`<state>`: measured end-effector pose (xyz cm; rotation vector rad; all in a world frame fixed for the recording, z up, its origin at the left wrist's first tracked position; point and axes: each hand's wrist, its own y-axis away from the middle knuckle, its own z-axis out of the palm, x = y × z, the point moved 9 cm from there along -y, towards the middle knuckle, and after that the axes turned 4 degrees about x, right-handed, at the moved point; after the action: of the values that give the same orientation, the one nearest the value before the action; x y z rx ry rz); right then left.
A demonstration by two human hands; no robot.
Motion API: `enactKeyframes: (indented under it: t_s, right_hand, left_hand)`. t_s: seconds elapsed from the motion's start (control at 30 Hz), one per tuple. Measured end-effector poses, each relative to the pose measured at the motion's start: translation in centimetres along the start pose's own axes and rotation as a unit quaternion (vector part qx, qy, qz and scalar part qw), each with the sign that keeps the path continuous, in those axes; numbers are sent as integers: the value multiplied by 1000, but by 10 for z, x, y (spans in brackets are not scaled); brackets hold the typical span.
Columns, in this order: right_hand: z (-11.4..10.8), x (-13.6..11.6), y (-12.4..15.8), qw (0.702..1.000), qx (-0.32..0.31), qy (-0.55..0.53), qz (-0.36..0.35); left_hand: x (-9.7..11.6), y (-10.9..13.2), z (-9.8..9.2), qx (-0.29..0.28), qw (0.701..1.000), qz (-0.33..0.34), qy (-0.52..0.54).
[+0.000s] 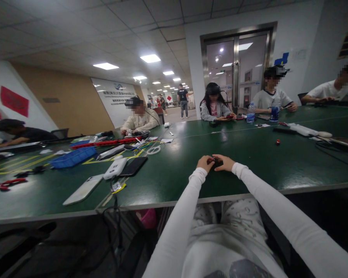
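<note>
My left hand point(205, 163) and my right hand point(225, 163) meet on the green table point(174, 181), a little beyond its near edge. Both are closed around a small dark object with a red part point(215, 161) held between them. Its details are too small to make out. White sleeves cover both of my arms. A tiny red piece point(277, 142) lies alone on the table further out to the right.
To the left lie a white phone point(83, 189), a black tablet point(132, 166), a white device point(115, 168), a blue tray point(73, 157) and coiled cables point(150, 148). Several people sit around the far side with a water bottle point(251, 112) and a blue can point(274, 114).
</note>
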<state>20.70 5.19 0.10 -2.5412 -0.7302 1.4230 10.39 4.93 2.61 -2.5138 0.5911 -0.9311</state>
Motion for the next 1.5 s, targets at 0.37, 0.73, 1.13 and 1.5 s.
enactKeyframes:
  t_s: [0.37, 0.73, 1.13, 1.5]
  right_hand:
    - [2, -1, -2, 1000, -10, -28, 8]
    - [-2, 0, -1, 1000, 4, -9, 23]
    - [-2, 4, -1, 999, 0, -17, 31]
    - [-9, -1, -2, 999, 46, 21, 12]
  left_hand:
    - [-3, -1, 3, -6, 999, -2, 51]
    - [-25, -4, -28, 126, 978, -111, 124]
    - [-64, 18, -76, 313, 903, -277, 96]
    - [21, 2, -11, 27, 999, 33, -28]
